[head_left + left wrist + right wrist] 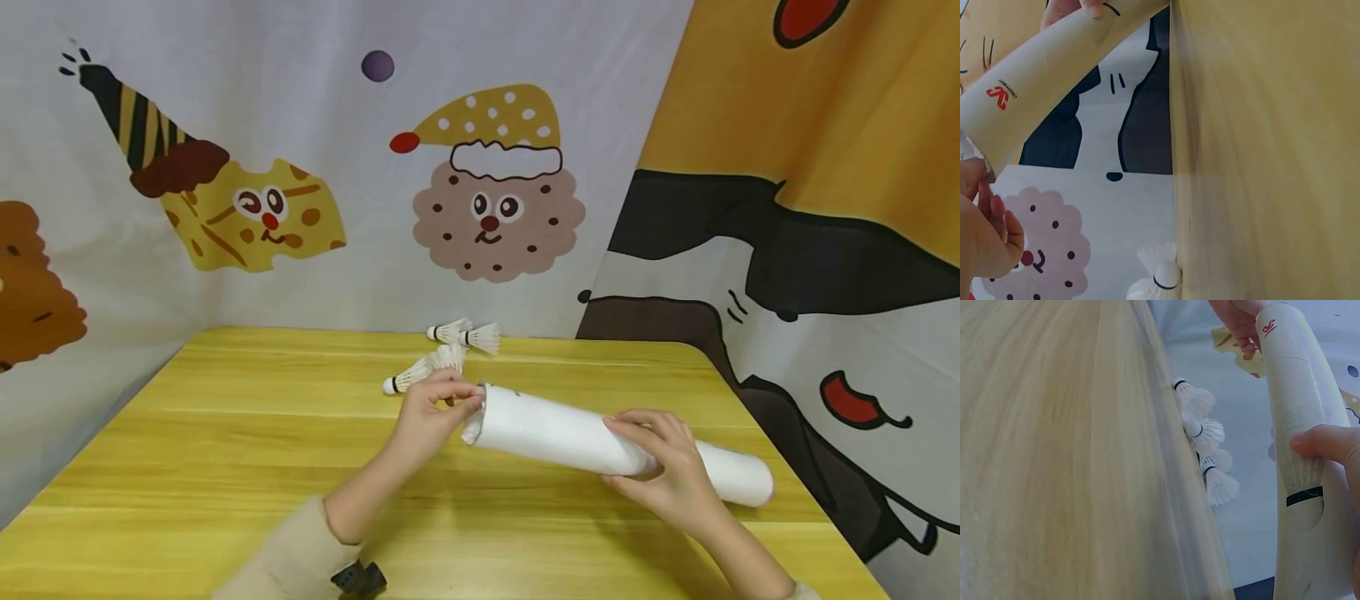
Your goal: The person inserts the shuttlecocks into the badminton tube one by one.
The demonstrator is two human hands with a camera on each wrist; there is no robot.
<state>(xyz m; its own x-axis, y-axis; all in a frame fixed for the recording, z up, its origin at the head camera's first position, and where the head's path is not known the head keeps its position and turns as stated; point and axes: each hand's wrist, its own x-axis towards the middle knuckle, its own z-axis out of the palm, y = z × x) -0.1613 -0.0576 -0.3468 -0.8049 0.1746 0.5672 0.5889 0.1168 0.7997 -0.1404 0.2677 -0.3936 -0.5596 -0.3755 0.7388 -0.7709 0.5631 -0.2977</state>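
A long white shuttlecock tube is held slanting above the table, its mouth toward the left. My right hand grips it round the middle, thumb on the near side and fingers over the top. At the mouth, my left hand pinches the rim between thumb and forefinger. The edge there looks ragged; what lies inside is hidden. A red logo marks the tube in the left wrist view, and a printed shuttlecock shows under my right thumb in the right wrist view. Beyond my left hand lie several white feather shuttlecocks.
The wooden table has its far edge against a hanging cloth printed with cartoon figures. Two of the shuttlecocks rest close to that edge. A black object is at my left sleeve.
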